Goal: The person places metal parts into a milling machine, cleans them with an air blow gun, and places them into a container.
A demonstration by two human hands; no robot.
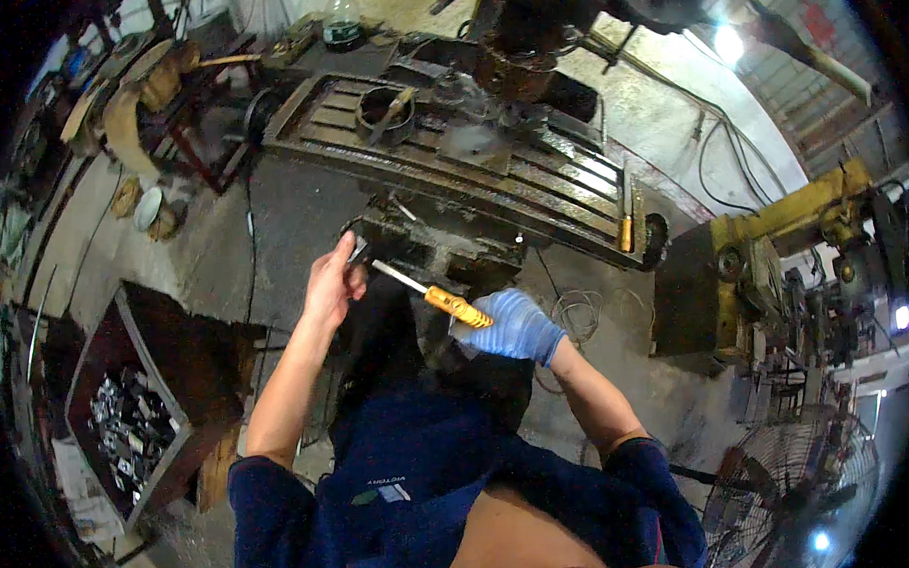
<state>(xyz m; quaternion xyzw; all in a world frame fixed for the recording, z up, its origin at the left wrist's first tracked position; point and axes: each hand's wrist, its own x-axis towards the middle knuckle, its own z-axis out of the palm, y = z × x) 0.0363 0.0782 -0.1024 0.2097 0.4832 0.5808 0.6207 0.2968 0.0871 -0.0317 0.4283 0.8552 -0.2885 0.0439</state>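
My left hand [334, 283], bare, is closed on a small dark metal block [360, 250], pinched by thumb and fingers. In a blue-and-white striped glove, my right hand [511, 325] grips a yellow-handled tool [456, 306]. Its straight, thin metal shaft points up and left at the block, with the tip close to it; whether they touch I cannot tell. Both hands are in front of my body, on the near side of a slotted milling machine table [344, 143]. Part of the handle is hidden inside the gloved fingers.
On the machine table stand a round dark pot [387, 134] with a brush in it and another yellow-handled tool [627, 228] at the right end. A wooden bin [158, 379] of small metal parts is at left. A fan [797, 482] stands lower right, yellow machinery [729, 259] at right.
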